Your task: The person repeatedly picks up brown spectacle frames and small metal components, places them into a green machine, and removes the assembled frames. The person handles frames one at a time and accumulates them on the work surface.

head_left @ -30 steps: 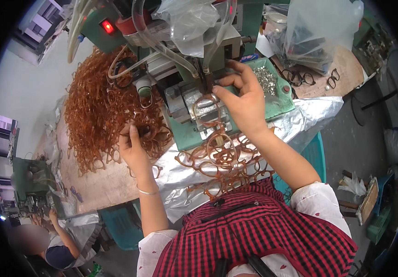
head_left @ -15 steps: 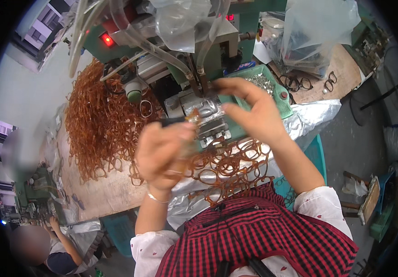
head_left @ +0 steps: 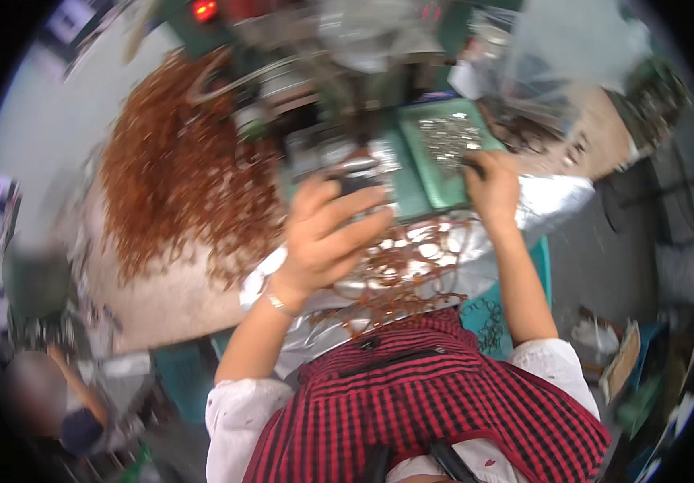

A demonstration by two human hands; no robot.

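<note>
My left hand is over the front of the green bench machine, fingers spread, with nothing plainly held. A dark piece, blurred, shows just beyond its fingertips, beside the silvery metal fixture. My right hand is at the right side of a green tray holding many small shiny metal parts. Its fingers are bent together, with something dark at their tips; what they pinch is too blurred to name. Amber-brown eyeglass frames lie on silver foil between my forearms.
A large heap of amber eyeglass frames covers the table on the left. Clear plastic bags and dark frames sit at the back right. A teal basket stands below the foil. Another person works at lower left.
My right hand has left the machine's fixture and moved right to the green tray. My left hand has shifted right and its fingers have spread; the amber piece seen by it no longer shows there.
</note>
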